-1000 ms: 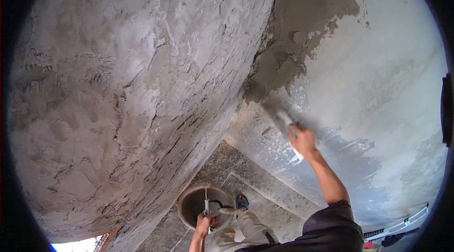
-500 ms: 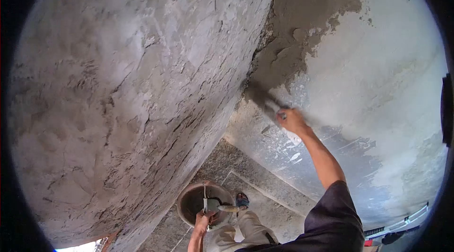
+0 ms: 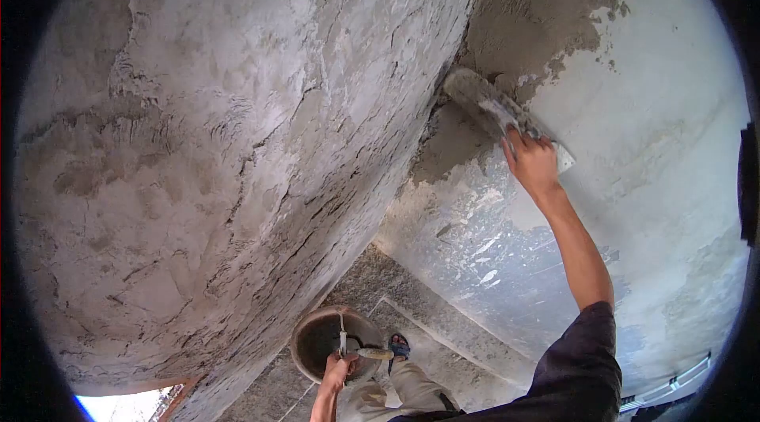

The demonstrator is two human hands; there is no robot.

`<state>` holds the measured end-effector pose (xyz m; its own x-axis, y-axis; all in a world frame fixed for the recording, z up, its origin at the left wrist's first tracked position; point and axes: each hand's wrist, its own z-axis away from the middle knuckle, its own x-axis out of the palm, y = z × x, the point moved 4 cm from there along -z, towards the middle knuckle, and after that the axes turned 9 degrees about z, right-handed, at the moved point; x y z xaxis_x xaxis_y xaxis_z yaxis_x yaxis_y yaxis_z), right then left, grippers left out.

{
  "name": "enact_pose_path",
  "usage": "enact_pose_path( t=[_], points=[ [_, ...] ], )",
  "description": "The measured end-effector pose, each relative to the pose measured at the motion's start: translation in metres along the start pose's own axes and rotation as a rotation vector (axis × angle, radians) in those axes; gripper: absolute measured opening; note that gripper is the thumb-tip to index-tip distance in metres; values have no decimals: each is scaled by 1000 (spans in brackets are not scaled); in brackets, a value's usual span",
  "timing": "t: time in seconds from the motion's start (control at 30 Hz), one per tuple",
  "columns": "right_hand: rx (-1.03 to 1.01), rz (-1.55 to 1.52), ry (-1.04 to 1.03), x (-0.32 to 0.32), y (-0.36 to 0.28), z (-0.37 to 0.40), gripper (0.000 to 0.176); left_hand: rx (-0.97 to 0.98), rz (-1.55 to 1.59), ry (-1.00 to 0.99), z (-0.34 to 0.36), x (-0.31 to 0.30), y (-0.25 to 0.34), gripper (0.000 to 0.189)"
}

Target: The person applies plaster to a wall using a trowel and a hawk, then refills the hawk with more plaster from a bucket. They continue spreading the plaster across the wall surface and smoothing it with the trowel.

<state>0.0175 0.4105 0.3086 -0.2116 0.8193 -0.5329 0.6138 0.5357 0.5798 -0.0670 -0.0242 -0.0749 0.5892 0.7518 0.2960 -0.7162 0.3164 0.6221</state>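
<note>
Hovering over basin (image 3: 304, 327), left hand (image 3: 339, 365) grips trowel (image 3: 372, 353), right hand (image 3: 532, 162) float (image 3: 481, 100).

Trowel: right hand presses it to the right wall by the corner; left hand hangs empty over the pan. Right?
No. The head view shows that the left hand is not empty: it grips a small tool over the pan. The right hand does press the trowel to the right wall by the corner.

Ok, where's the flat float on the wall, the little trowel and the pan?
float (image 3: 480, 99): head view, on its grey blade.
trowel (image 3: 374, 353): head view, on its blade.
pan (image 3: 297, 335): head view, on its left rim.
</note>
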Motion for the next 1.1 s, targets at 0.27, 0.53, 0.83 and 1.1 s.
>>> enact_pose_path(
  t=[0.27, 0.53, 0.83, 1.1],
  points=[
    [230, -180, -312, 87, -51, 37, 17, -17, 36, -6, 16, 4, 6, 18],
    [29, -349, -588, 115, -109, 139, 17, -48, 24, -8, 19, -6, -3, 15],
    [321, -205, -53, 13, -5, -16, 19, -31, 28, -20, 16, -5, -8, 16],
    [253, -226, -245, 54, -26, 0, 18, -6, 29, 64, 19, -11, -7, 20]
  ],
)
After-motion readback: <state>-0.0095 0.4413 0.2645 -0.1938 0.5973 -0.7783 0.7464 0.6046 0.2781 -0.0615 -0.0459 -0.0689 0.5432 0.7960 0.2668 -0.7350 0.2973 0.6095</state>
